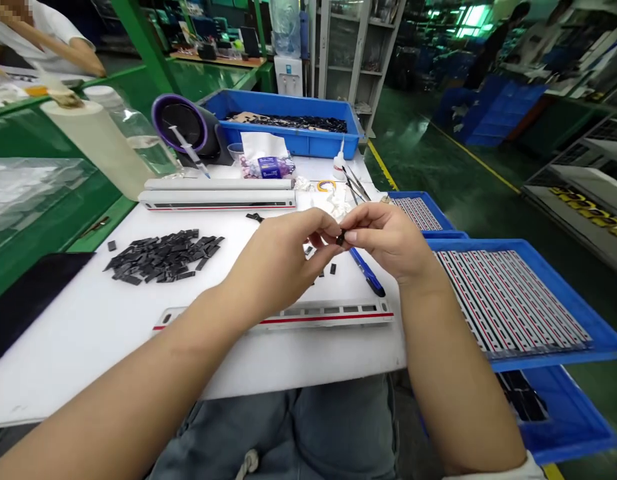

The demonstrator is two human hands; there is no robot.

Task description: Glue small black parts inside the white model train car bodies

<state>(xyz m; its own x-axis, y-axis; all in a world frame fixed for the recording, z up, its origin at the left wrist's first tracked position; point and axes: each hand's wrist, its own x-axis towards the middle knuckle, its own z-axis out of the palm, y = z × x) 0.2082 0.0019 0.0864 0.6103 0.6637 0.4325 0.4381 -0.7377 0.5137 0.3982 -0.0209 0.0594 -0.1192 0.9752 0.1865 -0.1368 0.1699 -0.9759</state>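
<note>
Both hands meet over the white table. My left hand (283,260) and my right hand (388,240) pinch a small black piece (341,237) between their fingertips, which partly cover it. Below them lies a white model train-car shell (333,317) with a red stripe and window openings, partly behind my left forearm. A blue pen-like tool (367,273) rests under my right hand, near a few tiny black pieces (333,269). To the left is a heap of flat black pieces (163,257). Further back lie more white shells (218,199) with a red stripe.
Blue trays (608,343) at the right hold rows of striped shells. A large blue bin (313,142) of dark parts stands at the back beside a purple-rimmed black fan (185,127). Tweezers (355,183), a glue bottle (339,163), a tissue pack (268,163) and a syringe (188,150) are nearby.
</note>
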